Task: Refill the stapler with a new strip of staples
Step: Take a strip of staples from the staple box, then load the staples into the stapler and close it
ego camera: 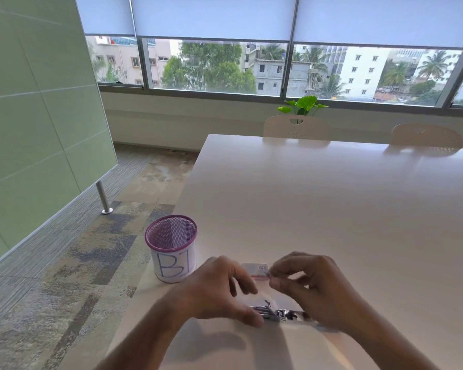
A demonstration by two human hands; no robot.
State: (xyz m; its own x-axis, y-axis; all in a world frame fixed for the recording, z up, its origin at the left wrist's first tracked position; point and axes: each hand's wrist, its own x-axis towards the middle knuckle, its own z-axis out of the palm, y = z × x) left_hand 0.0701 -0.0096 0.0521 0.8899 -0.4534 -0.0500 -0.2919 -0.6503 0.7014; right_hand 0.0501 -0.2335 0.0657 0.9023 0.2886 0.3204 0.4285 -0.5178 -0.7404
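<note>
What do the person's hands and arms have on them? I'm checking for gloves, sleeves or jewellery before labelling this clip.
Both the left hand and the right hand are bare: no gloves and no rings or watch that I can make out. Both forearms are uncovered as far as the frame shows; no sleeve appears.

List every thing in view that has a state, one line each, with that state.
stapler: lying on the table, apparently opened, metal insides showing.
left hand: steadying the stapler's left end.
right hand: thumb and forefinger pinched on something small; what it is, too blurred to tell.
staple box: lying flat behind the hands; open or closed, cannot tell.
mesh pen cup: upright, looks empty.
window blinds: lowered partway.
</note>
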